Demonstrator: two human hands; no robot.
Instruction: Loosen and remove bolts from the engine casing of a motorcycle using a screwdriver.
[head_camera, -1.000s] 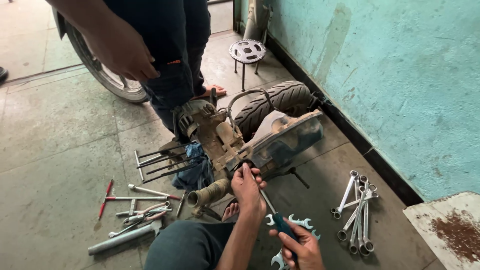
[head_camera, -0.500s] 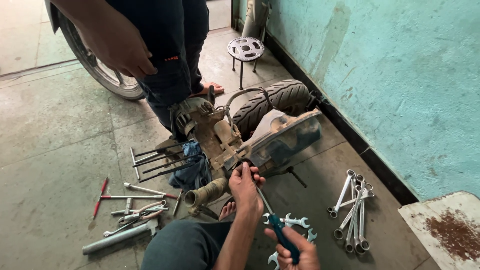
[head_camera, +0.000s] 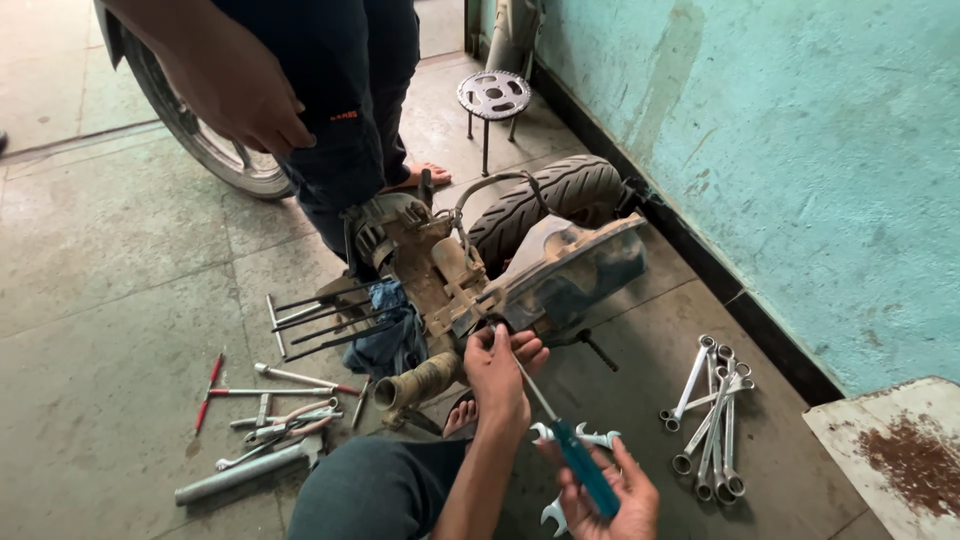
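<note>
A dirty scooter engine (head_camera: 440, 270) with its rear tyre (head_camera: 545, 200) lies on the concrete floor in front of me. My left hand (head_camera: 500, 370) pinches at the engine's lower edge, fingers closed around the shaft tip of a screwdriver. My right hand (head_camera: 605, 490) grips the blue handle of that screwdriver (head_camera: 580, 462), whose thin shaft runs up to the engine by my left fingers. A blue rag (head_camera: 390, 335) hangs on the engine's left side.
Another person stands behind the engine, one hand (head_camera: 235, 95) hanging. Wrenches (head_camera: 710, 415) lie at the right, more tools (head_camera: 265, 410) at the left, long T-handle tools (head_camera: 310, 315) beside the rag. A sprocket stool (head_camera: 493, 98), a wheel (head_camera: 200, 140), a teal wall and a rusty board (head_camera: 900, 450) surround.
The view has shifted slightly. My right hand has slid a little lower on the screwdriver; my left hand stays at the engine. The standing person's hand has drifted left.
</note>
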